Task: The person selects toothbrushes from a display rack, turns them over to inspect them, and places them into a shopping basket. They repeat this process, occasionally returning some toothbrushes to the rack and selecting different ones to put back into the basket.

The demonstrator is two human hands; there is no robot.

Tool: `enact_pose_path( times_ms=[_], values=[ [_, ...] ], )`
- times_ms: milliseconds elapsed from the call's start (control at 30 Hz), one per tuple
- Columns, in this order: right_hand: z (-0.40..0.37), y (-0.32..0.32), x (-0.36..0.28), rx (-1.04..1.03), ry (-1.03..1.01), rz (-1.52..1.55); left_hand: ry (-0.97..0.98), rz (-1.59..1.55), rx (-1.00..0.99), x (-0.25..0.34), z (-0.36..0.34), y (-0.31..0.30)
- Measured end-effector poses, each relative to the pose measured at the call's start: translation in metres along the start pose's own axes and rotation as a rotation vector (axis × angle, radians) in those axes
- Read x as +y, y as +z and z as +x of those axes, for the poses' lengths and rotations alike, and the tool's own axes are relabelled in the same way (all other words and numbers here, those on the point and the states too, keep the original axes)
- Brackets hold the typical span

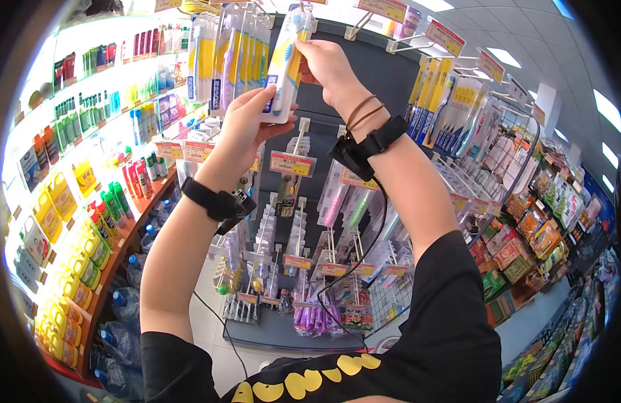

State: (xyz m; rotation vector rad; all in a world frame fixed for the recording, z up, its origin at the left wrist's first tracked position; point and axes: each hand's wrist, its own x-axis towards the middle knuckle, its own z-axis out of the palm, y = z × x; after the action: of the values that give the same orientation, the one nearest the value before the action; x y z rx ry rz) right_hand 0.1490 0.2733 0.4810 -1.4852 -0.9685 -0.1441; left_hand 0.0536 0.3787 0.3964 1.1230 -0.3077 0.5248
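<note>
A packaged toothbrush (281, 67), blue and white on a white and yellow card, is held upright near the top of the view. My left hand (248, 124) grips its lower left edge, thumb on the front. My right hand (329, 70) pinches its upper right side between thumb and fingers. Just left of the pack hang similar toothbrush packs (240, 57) on hooks. Below my hands, a hook with a red and white price tag (292, 164) sticks out from the dark display panel.
Lit shelves of bottles (62, 201) curve along the left, with large water bottles (126, 305) beneath. More toothbrush packs (451, 101) hang at the right, beside a wire rack (515, 134) and bagged snacks (546, 201). Small goods on hooks fill the lower middle.
</note>
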Motion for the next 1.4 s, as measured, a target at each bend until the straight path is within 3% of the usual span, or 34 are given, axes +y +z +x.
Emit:
enact_pose_path(
  times_ms=[133,200,300,533,600,667,733,833,1000,1033,1100,1133,1200,1300,1400],
  values=[
    [0.019,-0.001,0.012,0.057,0.065,-0.057,-0.049,0.044,-0.018,-0.008,0.015,-0.002],
    [0.031,-0.002,0.022,0.131,0.139,-0.016,0.150,0.423,0.260,-0.012,0.021,-0.003],
    [0.051,-0.005,0.042,0.132,0.126,-0.026,0.247,0.381,0.260,-0.008,0.006,-0.008],
    [0.079,-0.007,0.075,0.173,0.205,-0.162,0.163,0.351,0.005,-0.014,-0.049,-0.011],
    [0.073,-0.006,0.077,0.152,0.224,-0.125,0.235,0.374,-0.080,-0.027,-0.077,-0.020],
    [0.072,-0.011,0.082,0.176,0.201,-0.222,0.130,0.362,-0.134,-0.040,-0.110,-0.032],
    [0.051,-0.019,0.075,0.086,0.168,-0.202,-0.014,0.268,-0.146,-0.055,-0.137,-0.037],
    [-0.021,-0.026,0.053,0.002,-0.063,-0.050,-0.178,0.221,-0.091,-0.099,-0.173,-0.046],
    [-0.182,-0.064,0.006,-0.452,-0.108,-0.189,-0.484,0.239,-0.092,-0.163,-0.234,-0.073],
    [-0.205,-0.082,0.002,-0.609,-0.243,-0.314,-0.485,0.239,-0.086,-0.172,-0.248,-0.079],
    [-0.253,-0.106,0.009,-0.895,-0.144,-0.224,-0.651,0.275,0.043,-0.184,-0.273,-0.094],
    [-0.275,-0.115,0.023,-0.999,-0.015,-0.138,-0.645,0.270,0.050,-0.188,-0.283,-0.102],
    [-0.320,-0.127,0.059,-1.006,0.269,-0.080,-0.808,0.268,0.237,-0.194,-0.301,-0.112],
    [-0.398,-0.148,0.123,-0.734,0.448,-0.379,-0.857,0.293,0.307,-0.203,-0.308,-0.114],
    [-0.499,-0.189,0.194,-0.279,1.025,-0.291,-0.854,0.306,0.202,-0.212,-0.297,-0.095]
  ],
)
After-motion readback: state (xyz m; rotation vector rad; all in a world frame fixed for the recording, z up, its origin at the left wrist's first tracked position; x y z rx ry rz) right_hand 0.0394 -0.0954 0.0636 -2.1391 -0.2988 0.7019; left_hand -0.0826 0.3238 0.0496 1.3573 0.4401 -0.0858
